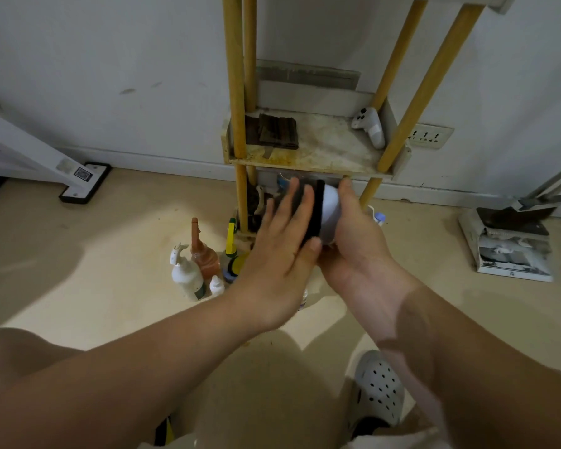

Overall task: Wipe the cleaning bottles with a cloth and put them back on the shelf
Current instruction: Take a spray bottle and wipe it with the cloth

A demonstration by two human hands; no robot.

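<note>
Below shelf edge [308,168], right hand [357,254] holding bottle [331,209], left hand [282,254] pressing cloth [314,212] (blurred)

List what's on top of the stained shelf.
On the stained shelf: a dark folded cloth at its left and a white controller-like device leaning in the right rear corner. The lower tier is mostly hidden by both hands and the shelf board.

bare forearms, no sleeves; a white perforated clog [379,388] on one foot.

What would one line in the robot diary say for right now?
step: wiping | left hand: presses dark cloth on white bottle | right hand: holds white bottle | other bottles: on floor
</note>
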